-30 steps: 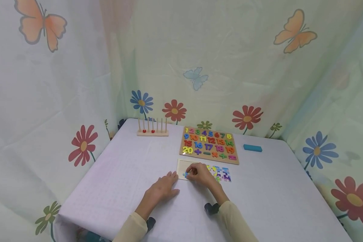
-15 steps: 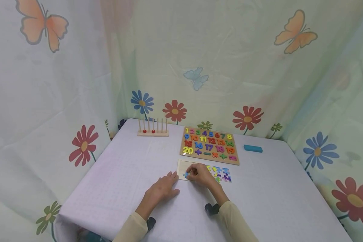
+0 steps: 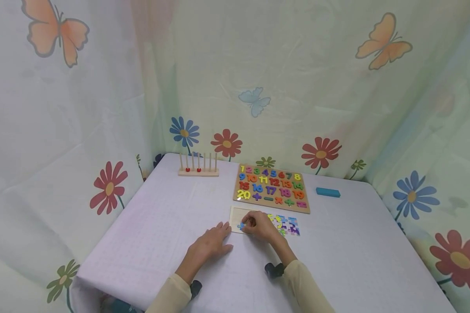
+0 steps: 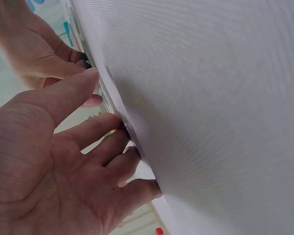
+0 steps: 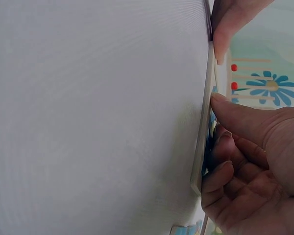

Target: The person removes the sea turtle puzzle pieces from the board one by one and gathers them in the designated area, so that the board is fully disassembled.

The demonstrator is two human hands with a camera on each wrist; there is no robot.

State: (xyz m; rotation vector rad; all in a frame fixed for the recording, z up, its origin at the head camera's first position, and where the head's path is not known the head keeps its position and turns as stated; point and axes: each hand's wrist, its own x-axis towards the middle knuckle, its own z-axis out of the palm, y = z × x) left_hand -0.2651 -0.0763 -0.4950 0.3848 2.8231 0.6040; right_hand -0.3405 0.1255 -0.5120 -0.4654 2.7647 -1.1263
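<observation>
In the head view a shallow wooden puzzle tray [image 3: 237, 213] lies on the table. My right hand [image 3: 260, 226] is over its right part, thumb and fingers curled and pinching a blue jigsaw piece [image 3: 240, 226] low in the tray. The right wrist view shows the thumb and fingertips at the tray's edge [image 5: 204, 132]; the fingers partly hide the piece. My left hand [image 3: 209, 243] rests on the table with its fingers extended, fingertips at the tray's left edge. Several loose jigsaw pieces [image 3: 293, 226], purple, yellow and blue, lie to the right of the right hand.
Behind the tray is a number board [image 3: 272, 188] with colourful numerals. A pegged wooden rack [image 3: 198, 173] with red beads stands at the back left, and a teal block [image 3: 327, 192] lies at the back right. A flowered curtain [image 3: 219, 65] surrounds the table [image 3: 149, 234].
The blue piece under the right fingers shows very slightly more of itself. Both hands otherwise stay in the same place, and the whole view shifts a little.
</observation>
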